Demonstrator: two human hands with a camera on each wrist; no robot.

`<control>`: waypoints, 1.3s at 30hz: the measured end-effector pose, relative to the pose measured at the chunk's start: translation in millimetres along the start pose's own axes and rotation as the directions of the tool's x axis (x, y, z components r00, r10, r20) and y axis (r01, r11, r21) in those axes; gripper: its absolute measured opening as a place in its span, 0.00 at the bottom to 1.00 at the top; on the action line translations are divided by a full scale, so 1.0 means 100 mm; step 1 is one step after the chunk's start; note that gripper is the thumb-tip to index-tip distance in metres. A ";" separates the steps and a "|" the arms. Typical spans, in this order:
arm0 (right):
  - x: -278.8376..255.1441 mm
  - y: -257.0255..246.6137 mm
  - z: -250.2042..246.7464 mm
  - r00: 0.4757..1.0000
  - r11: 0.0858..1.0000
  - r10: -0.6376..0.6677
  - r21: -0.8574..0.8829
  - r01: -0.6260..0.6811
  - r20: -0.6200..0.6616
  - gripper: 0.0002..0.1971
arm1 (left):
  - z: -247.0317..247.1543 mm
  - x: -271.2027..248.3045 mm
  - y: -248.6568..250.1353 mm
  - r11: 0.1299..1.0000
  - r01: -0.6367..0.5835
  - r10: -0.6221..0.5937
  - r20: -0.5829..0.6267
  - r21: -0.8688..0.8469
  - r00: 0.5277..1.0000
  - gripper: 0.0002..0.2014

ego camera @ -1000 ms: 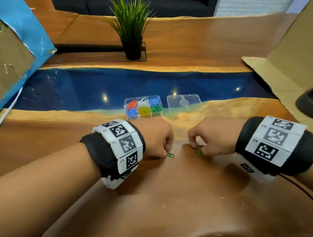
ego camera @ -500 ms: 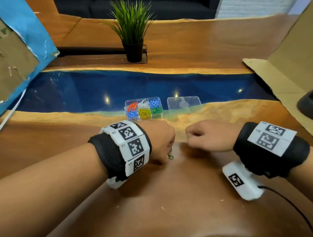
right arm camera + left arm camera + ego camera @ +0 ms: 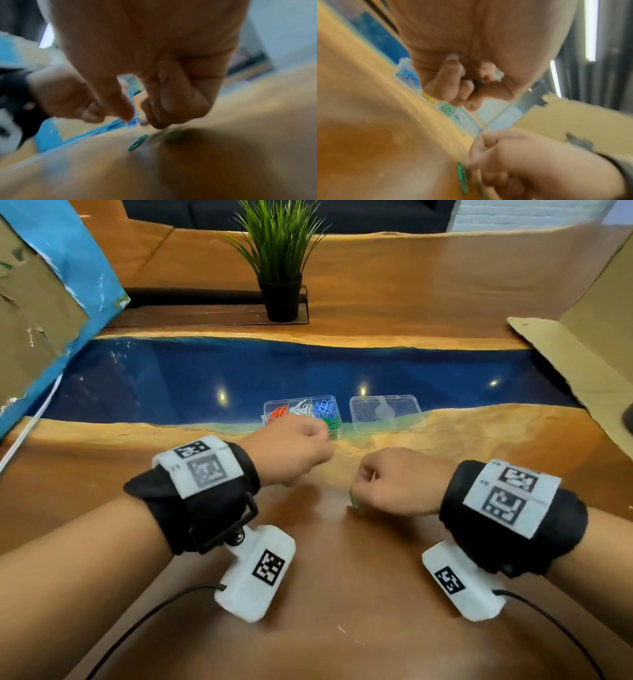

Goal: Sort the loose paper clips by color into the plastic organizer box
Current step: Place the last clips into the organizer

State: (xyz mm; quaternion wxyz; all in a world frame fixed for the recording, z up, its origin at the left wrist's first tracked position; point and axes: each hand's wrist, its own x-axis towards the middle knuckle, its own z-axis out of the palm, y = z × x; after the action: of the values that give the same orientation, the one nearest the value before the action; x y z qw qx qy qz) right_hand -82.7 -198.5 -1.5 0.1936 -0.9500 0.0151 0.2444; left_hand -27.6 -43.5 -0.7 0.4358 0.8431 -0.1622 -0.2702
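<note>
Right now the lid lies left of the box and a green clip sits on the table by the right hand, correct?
Not quite. The head view shows the lid right of the box. The green clip does sit on the table by the right hand.

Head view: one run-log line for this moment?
left hand: fisted near organizer box | right hand: curled beside green clip on table
</note>
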 end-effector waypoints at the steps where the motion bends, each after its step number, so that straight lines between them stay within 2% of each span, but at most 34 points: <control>1: 0.00 -0.05 0.02 1.000 0.992 -0.023 -0.127 0.021 -0.019 0.15 | -0.02 0.01 -0.01 0.993 0.036 -0.041 -0.040 -0.113 0.998 0.15; 3: 0.03 -0.13 0.05 0.997 0.973 -0.054 -0.226 0.040 -0.059 0.14 | -0.05 0.01 0.00 0.955 0.084 -0.100 -0.040 -0.284 0.994 0.09; 6: 0.08 -0.19 0.05 0.997 0.958 -0.056 -0.284 0.039 -0.052 0.09 | -0.09 0.04 0.03 0.886 0.131 -0.157 -0.022 -0.445 0.987 0.10; 9: 0.11 -0.22 0.02 0.999 0.952 -0.048 -0.303 0.039 -0.021 0.09 | -0.14 0.07 0.09 0.829 0.151 -0.214 -0.056 -0.538 0.975 0.07; 14: 0.12 -0.22 0.05 0.999 0.949 -0.050 -0.312 0.042 -0.017 0.11 | -0.25 0.23 0.30 0.750 0.169 -0.288 -0.086 -0.639 0.954 0.12; 19: 0.13 -0.16 -0.02 0.992 0.941 -0.078 -0.336 0.042 -0.094 0.07 | -0.22 0.41 0.42 0.738 0.221 -0.331 -0.057 -0.637 0.942 0.19; 23: 0.13 -0.10 -0.05 0.992 0.939 -0.092 -0.338 0.059 -0.082 0.06 | -0.15 0.45 0.45 0.748 0.245 -0.344 -0.045 -0.617 0.938 0.24; 28: 0.12 -0.10 -0.02 0.999 0.943 -0.040 -0.332 0.037 -0.002 0.15 | -0.15 0.46 0.47 0.750 0.242 -0.336 -0.040 -0.616 0.941 0.28; 31: 0.14 -0.09 -0.04 1.000 0.952 -0.015 -0.305 0.017 0.010 0.16 | -0.16 0.45 0.46 0.749 0.259 -0.334 -0.010 -0.610 0.943 0.33; 33: 0.21 -0.07 -0.10 0.999 0.985 0.020 -0.173 -0.015 0.026 0.16 | -0.17 0.44 0.46 0.747 0.252 -0.328 -0.012 -0.615 0.945 0.33; 34: 0.24 -0.06 -0.15 0.997 0.999 0.051 -0.011 -0.051 0.052 0.15 | -0.18 0.43 0.45 0.747 0.244 -0.325 -0.020 -0.618 0.946 0.32; 35: 0.28 -0.06 -0.19 0.993 0.974 0.083 0.203 -0.099 0.086 0.13 | -0.18 0.42 0.44 0.749 0.233 -0.324 -0.036 -0.621 0.945 0.32; 37: 0.36 -0.06 -0.27 0.984 0.814 0.135 0.554 -0.175 0.113 0.11 | -0.19 0.39 0.42 0.760 0.213 -0.323 -0.073 -0.614 0.944 0.30; 39: 0.43 -0.06 -0.35 0.982 0.680 0.172 0.710 -0.180 0.085 0.11 | -0.20 0.36 0.39 0.776 0.200 -0.311 -0.086 -0.599 0.946 0.28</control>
State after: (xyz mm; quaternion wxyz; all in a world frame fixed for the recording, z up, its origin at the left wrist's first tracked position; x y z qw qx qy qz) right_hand -27.6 -203.2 9.1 0.5229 -0.7928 0.1988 0.2420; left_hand 11.5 -70.7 29.8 0.6445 0.7039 0.0849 -0.2861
